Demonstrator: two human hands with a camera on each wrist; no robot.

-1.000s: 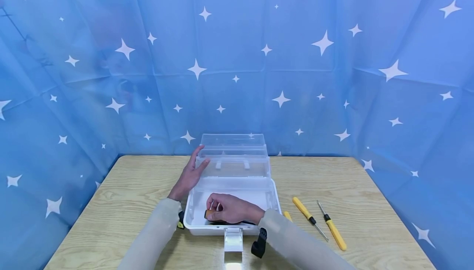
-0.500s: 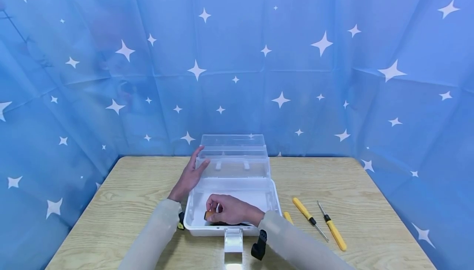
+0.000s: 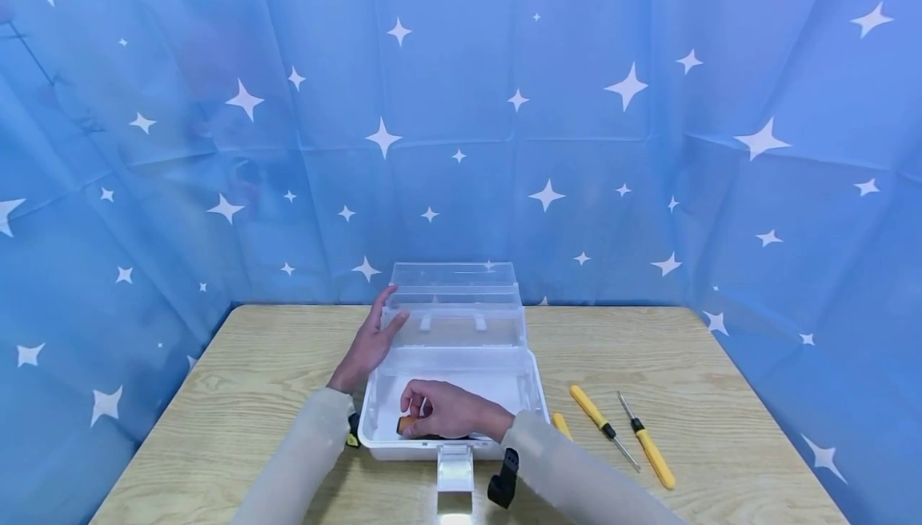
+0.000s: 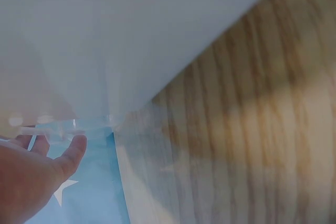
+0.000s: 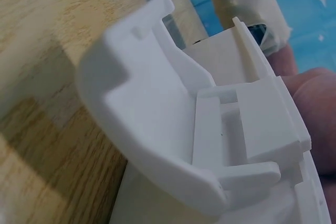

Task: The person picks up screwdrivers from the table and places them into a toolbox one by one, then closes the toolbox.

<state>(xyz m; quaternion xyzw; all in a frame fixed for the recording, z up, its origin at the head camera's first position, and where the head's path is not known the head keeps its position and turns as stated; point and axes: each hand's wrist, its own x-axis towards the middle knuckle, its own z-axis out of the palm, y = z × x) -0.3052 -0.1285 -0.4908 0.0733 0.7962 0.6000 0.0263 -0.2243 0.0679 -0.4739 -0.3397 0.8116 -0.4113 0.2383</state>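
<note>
Under the grip, a wooden table (image 3: 288, 357) bearing an open white box (image 3: 406, 454), its clear lid (image 3: 452, 325) raised beyond the right hand (image 3: 454, 410); at the lid's left edge, the left hand (image 3: 365, 349), fingers straight and spread. Right of the grip, outside the box, two yellow screwdrivers (image 3: 591, 406) and a partly hidden yellow handle (image 3: 561, 426). Inside, near the front wall, an orange-ended tool (image 3: 406, 424) pinched by right thumb and fingers: seemingly the step of laying it in, probably calling next for a loosened pinch and a lift clear.

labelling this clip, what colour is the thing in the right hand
The held piece is orange with a dark end; the head view shows it best.
</note>
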